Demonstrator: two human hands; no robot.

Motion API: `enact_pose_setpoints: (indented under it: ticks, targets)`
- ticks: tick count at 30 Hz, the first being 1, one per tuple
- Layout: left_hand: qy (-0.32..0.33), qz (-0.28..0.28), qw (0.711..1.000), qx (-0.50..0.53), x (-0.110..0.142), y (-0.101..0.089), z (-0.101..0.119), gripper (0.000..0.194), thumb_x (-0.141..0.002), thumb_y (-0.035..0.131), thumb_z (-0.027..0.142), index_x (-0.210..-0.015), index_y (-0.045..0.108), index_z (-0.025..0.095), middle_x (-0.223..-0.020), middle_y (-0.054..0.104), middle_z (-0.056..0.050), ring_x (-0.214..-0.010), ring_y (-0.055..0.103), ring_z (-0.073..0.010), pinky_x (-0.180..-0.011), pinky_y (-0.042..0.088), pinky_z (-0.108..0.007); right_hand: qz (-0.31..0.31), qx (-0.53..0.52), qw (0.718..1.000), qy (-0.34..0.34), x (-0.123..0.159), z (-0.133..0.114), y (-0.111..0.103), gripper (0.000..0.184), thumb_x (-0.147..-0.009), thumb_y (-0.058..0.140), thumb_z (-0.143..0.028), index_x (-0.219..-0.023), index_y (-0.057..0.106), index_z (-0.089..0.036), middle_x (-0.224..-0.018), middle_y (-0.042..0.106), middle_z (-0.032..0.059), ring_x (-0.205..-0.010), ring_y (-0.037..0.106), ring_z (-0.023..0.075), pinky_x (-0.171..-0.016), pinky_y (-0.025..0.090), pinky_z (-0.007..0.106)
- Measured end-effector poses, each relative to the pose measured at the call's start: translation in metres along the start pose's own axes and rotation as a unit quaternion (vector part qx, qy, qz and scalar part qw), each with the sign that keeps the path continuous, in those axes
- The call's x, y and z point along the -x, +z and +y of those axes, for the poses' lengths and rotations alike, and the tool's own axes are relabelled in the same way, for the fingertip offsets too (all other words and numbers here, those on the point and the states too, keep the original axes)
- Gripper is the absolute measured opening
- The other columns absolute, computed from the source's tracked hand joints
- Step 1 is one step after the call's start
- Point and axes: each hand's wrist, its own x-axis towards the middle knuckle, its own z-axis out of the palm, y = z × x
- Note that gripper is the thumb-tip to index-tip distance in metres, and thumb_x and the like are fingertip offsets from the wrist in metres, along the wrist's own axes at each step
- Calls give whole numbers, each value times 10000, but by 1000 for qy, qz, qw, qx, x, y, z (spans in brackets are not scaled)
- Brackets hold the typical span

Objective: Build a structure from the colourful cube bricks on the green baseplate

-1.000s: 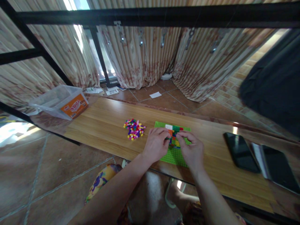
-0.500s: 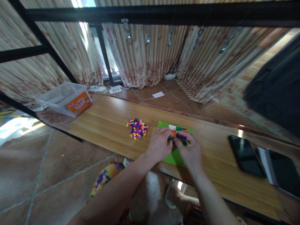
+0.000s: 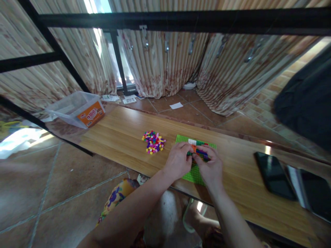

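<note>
A green studded baseplate (image 3: 194, 175) lies on the wooden bench, partly covered by both hands. On its upper part, rows of small toy bricks (image 3: 192, 141) in white, green, red, orange, blue and purple show between the fingers. My left hand (image 3: 179, 159) is closed over the plate's left side, a dark green toy brick (image 3: 189, 153) just showing at its fingertips. From the right, my right hand (image 3: 210, 164) bends over the brick rows, thumb and fingers drawn together close to the left fingertips. Whatever the right fingers grip is hidden.
Left of the plate is a loose pile of small colourful bricks (image 3: 154, 142). A clear plastic box (image 3: 74, 109) with an orange label stands at the bench's far left end. Two dark phone-like devices (image 3: 274, 175) lie on the right. A black metal bar (image 3: 165, 21) crosses above.
The whole view has shifted slightly, so things sit a little lower and further right. Both hands stay together at the same place on the baseplate, with small finger movements.
</note>
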Motion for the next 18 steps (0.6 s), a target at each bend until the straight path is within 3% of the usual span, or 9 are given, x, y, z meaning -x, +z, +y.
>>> enact_pose_setpoints:
  ticks: [5, 10, 15, 18]
  targets:
    - [19, 4, 1000, 16, 1, -4, 0, 245, -769, 540, 59, -978, 598, 173, -1083, 645, -68, -1073, 578, -184, -1003, 472, -339, 20, -47, 998, 26, -1, 5, -2, 284, -730, 703, -388, -940, 725, -198, -1016, 688, 81, -1001, 620, 233, -922, 474, 440]
    - [-9, 47, 999, 6, -5, -23, -10, 282, -787, 503, 43, -1013, 603, 178, -1073, 665, -70, -1064, 603, -193, -983, 481, -350, 98, -113, 984, 92, -4, 11, -8, 335, -749, 691, -441, -951, 726, -177, -931, 716, 89, -840, 666, 225, -758, 538, 394]
    - [-172, 108, 975, -87, -13, -68, -44, 291, -807, 474, 43, -1027, 629, 155, -1025, 685, -103, -1002, 633, -215, -903, 499, -357, 119, -144, 974, 126, -6, 13, -10, 294, -725, 732, -424, -901, 739, -189, -867, 726, 72, -741, 677, 212, -678, 552, 365]
    - [-291, 77, 938, -174, -9, -100, -69, 294, -786, 485, 48, -1003, 659, 144, -1010, 702, -125, -973, 645, -239, -860, 498, -357, 123, -149, 971, 137, -5, 13, -9, 293, -703, 759, -410, -893, 748, -187, -860, 727, 72, -742, 682, 217, -677, 559, 365]
